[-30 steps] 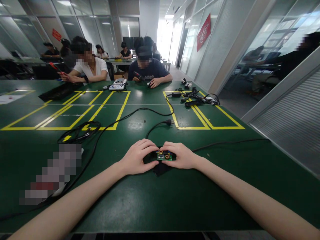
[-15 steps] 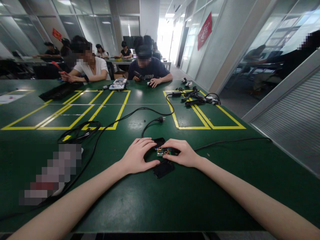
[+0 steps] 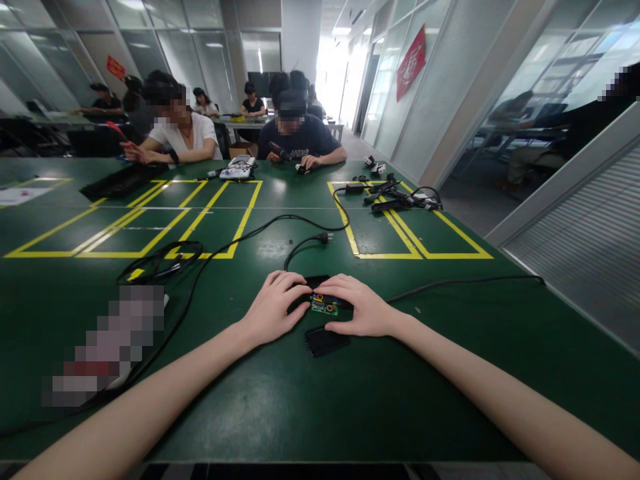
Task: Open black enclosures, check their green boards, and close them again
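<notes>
The board (image 3: pixel 324 307) lies between the fingers of the left hand (image 3: pixel 274 311) and right hand (image 3: pixel 366 308). Left fingers curl at its end, whether pinching I cannot tell; the right thumb spreads from its fingers, by the cover (image 3: pixel 326 341). Beyond the fingertips lies the plug (image 3: pixel 325 237).

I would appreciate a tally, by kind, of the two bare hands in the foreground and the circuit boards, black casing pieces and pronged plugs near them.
Hands (left hand, right hand): 2
Circuit board: 1
Black casing pieces: 2
Pronged plug: 1
Total: 6
</notes>
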Motion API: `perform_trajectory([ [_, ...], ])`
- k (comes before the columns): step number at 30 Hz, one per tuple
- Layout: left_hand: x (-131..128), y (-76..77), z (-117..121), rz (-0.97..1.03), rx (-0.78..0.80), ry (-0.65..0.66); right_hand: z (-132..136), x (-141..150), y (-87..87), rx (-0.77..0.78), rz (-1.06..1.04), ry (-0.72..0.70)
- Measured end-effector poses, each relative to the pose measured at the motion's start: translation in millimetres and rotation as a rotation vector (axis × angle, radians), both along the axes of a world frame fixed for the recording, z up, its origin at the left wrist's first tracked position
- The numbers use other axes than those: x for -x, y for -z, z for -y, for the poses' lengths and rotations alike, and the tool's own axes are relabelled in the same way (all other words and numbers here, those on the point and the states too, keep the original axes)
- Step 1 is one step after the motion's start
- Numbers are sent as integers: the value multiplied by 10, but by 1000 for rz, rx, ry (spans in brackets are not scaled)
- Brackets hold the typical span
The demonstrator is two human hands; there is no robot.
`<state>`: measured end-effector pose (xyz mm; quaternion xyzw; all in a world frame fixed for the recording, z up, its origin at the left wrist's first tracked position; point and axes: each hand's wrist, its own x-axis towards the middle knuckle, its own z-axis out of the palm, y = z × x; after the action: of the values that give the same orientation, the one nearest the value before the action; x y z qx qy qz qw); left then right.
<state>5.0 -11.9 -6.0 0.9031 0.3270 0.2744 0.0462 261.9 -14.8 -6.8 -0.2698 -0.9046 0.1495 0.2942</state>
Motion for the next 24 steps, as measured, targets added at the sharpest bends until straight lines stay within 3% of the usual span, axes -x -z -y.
perform_trajectory([
  [14, -10, -13, -13, 6, 55, -10, 33, 29, 5, 19, -61, 98],
  [24, -20, -20, 0, -33, 101, -95, -4, -8, 37, 23, -108, 158],
])
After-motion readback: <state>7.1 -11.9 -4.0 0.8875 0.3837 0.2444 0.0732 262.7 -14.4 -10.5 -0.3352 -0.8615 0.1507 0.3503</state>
